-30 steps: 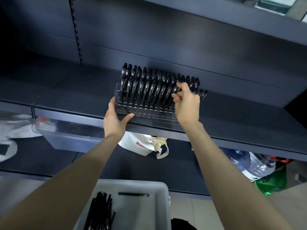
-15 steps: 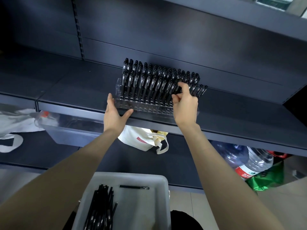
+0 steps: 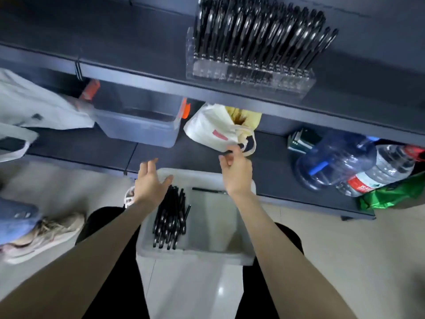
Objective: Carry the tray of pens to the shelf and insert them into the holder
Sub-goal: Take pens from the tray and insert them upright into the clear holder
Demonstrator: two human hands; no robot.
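Dark shelving fills the upper frame, pale floor (image 3: 345, 261) the lower. At lower centre, between the person's knees, the grey tray (image 3: 195, 255) is seen. A bundle of black pens (image 3: 171, 219) lies along its left side and one loose pen (image 3: 208, 190) across its far end.

Both hands are held over the far rim. The left hand (image 3: 149, 183) has its fingers spread and released; the right hand (image 3: 236, 173) has its fingers loosely curled, nothing grasped. Judged: placed for picking up more pens.

The clear holder (image 3: 248, 74) stands near the front edge of the upper shelf (image 3: 138, 42), presumably for easy reach. Its rows are packed; free slots cannot be made out.

Beneath lie a white bag (image 3: 211, 127) just beyond the right fingertips, a clear bin (image 3: 138, 125) and water bottles (image 3: 340, 162). The shelf edge lies between tray and holder.
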